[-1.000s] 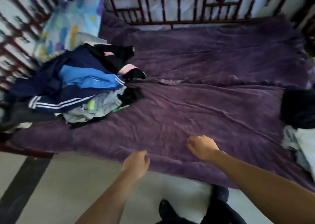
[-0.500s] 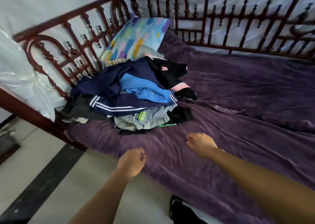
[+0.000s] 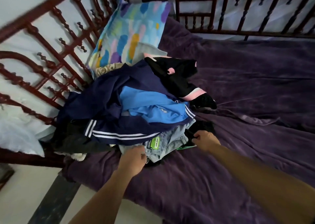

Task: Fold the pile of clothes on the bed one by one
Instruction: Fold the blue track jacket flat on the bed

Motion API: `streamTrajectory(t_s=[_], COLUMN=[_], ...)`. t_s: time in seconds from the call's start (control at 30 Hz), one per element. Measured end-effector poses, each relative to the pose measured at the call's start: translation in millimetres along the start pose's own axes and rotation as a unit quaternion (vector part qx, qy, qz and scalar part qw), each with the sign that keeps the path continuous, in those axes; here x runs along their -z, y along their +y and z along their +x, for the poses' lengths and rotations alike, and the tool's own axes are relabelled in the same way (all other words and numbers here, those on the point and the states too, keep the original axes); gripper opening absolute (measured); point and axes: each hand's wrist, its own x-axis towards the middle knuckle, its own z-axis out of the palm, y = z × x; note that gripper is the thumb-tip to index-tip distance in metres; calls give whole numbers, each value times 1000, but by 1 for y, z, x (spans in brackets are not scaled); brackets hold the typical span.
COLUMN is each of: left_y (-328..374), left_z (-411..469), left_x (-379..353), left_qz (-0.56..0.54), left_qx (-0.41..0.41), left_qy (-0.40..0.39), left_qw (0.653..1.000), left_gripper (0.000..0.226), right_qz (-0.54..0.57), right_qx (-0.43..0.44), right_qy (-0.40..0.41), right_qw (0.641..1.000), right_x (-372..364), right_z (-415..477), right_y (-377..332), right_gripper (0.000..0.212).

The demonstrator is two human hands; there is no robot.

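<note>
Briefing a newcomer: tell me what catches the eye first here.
A jumbled pile of clothes, navy and bright blue on top, sits on the purple bed against a colourful pillow. Both hands reach its near edge: the left hand at the jeans, the right hand at black cloth.

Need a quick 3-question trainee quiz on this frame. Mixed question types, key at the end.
1. True or false: the navy striped jacket lies on top of the pale jeans.
2. The right hand grips: A a towel; B a black garment; C a hanger.
3. What colour is the tag on the jeans, beside the left hand?
Key: 1 true; 2 B; 3 green.
</note>
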Motion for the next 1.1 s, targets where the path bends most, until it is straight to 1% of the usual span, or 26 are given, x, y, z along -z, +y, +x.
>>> streamTrajectory(t_s=[0.07, 0.1, 0.17, 0.23, 0.3, 0.33, 0.4, 0.43, 0.5, 0.53, 0.6, 0.67, 0.73, 0.8, 0.83, 0.9, 0.97, 1.0, 1.1], left_y=[-6, -10, -18, -25, -32, -37, -45, -47, -53, -59, -78, -102, -124, -134, -131, -111, -80, -63, -24], left_z=[27, 43, 78, 111, 141, 158, 186, 197, 209, 211, 210, 203, 194, 195, 200, 217, 235, 242, 246], left_x=[5, 9, 17, 21, 21, 20, 18, 17, 17, 17, 16, 13, 11, 18, 25, 43, 59, 64, 60], left_qz=[12, 23, 76, 125, 156, 172, 199, 196, 144, 110, 59, 33, 29, 43, 52, 38, 4, 11, 66], left_qx=[-16, -24, -54, -87, -119, -138, -181, -202, -233, -242, -256, -245, -220, -234, -250, -278, -300, -315, -364], left_qy=[-3, 5, 22, 22, 5, -3, 3, 17, 38, 35, -1, -71, -144, -159, -143, -78, -12, 14, 41], left_qw=[1000, 999, 995, 988, 981, 975, 963, 959, 961, 963, 965, 966, 964, 958, 956, 957, 954, 949, 928], left_gripper=[25, 34, 51, 66, 72, 68, 46, 35, 23, 19, 14, 16, 17, 16, 18, 21, 20, 21, 20], right_qz=[21, 32, 52, 64, 64, 60, 40, 25, 2, 2, 23, 51, 85, 86, 63, -1, -39, -44, -43], right_qx=[-21, -29, -41, -60, -88, -104, -129, -138, -139, -132, -139, -173, -197, -193, -180, -150, -121, -103, -56], right_qy=[2, 9, 37, 62, 77, 85, 105, 116, 123, 116, 94, 71, 62, 91, 111, 138, 139, 139, 171], right_qw=[1000, 999, 997, 994, 991, 989, 985, 983, 983, 984, 986, 981, 975, 973, 975, 979, 982, 984, 983], right_x=[0, 0, 1, 1, 0, -1, -2, -2, -3, -7, -22, -42, -62, -79, -87, -104, -124, -135, -164], right_z=[19, 29, 49, 64, 77, 85, 104, 115, 138, 148, 167, 174, 163, 137, 119, 79, 38, 18, -27], right_y=[-11, -17, -29, -38, -46, -50, -58, -62, -75, -83, -98, -107, -115, -120, -123, -128, -132, -134, -148], right_gripper=[30, 29, 28, 30, 37, 40, 49, 53, 66, 74, 83, 78, 64, 50, 46, 44, 43, 42, 35])
